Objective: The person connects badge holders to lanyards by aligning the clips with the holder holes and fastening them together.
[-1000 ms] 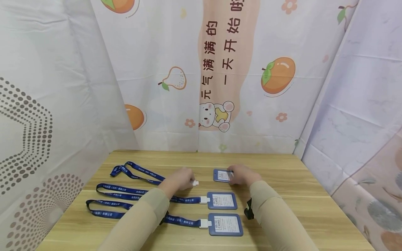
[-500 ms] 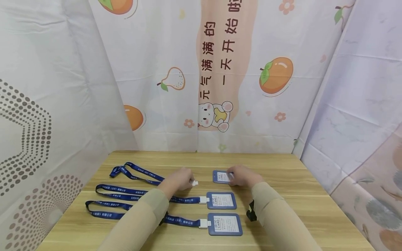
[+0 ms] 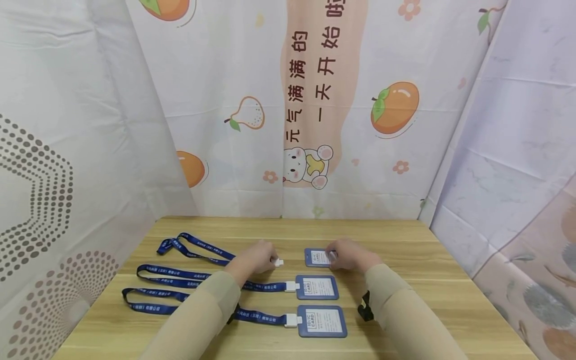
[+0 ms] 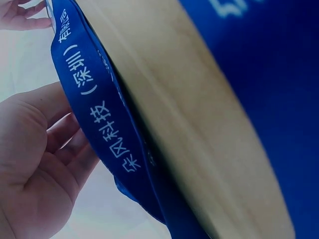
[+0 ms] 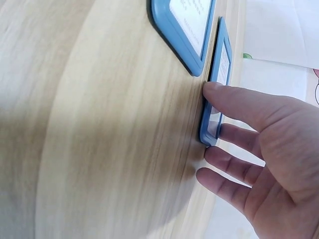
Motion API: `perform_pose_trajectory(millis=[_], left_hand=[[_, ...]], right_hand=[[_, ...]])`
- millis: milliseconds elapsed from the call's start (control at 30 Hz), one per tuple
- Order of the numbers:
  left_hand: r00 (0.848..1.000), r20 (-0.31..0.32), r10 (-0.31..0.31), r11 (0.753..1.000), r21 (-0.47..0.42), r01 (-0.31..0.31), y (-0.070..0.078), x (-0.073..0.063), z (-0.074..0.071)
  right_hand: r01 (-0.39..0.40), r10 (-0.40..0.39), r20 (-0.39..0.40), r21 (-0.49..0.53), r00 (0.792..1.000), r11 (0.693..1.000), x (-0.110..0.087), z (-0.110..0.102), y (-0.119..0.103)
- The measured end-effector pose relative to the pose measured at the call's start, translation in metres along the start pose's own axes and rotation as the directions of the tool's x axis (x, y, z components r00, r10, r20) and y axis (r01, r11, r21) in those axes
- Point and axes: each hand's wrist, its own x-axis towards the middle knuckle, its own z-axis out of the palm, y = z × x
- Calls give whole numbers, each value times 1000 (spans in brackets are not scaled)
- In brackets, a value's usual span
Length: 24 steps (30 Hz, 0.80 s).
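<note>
My left hand (image 3: 257,257) pinches the far blue lanyard (image 3: 208,247) near its end, and the white clip (image 3: 279,262) pokes out past the fingertips. In the left wrist view the lanyard (image 4: 94,94) runs across in front of the hand, hiding the fingertips. A blue ID card holder (image 3: 315,257) lies at the back, its slotted end facing the clip a short gap away. My right hand (image 3: 350,254) grips its right end. In the right wrist view the thumb presses the near long edge of the holder (image 5: 205,124), with the other fingers around its end.
Nearer me lie two joined sets: a middle card holder (image 3: 317,287) on its lanyard (image 3: 168,271), and a front card holder (image 3: 322,321) on its lanyard (image 3: 150,307). All rest on a wooden table (image 3: 405,320). A printed curtain (image 3: 225,165) hangs behind.
My right hand has slid the back card holder slightly nearer to me, level with the clip. The left hand keeps its hold on the lanyard and has barely moved.
</note>
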Motion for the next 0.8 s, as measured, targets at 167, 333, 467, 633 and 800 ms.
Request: perform_pose_trajectory(millis=[167,333,467,633,800], left_hand=[[1000,6,12,1000,-8,-12,-1,0,0],[1000,13,14,1000,0,-14,-2,2,0],[1000,14,4,1000,9,-4,0,4,-1],[1000,22,-17,1000,1,17,1,6,0],[999,20,-25,1000,6,25,2,10,1]], right_hand=[[19,-19,-1,5,1000,1000,-2,0,2],[14,-14,0,17,1000,1000,-3,-1,2],[17,-17,-5,22,1000,1000,-4,-2,2],[11,-11,-2,33,1000,999,-4,-1,0],[-6,6,-4,50,1000,999,-4,0,1]])
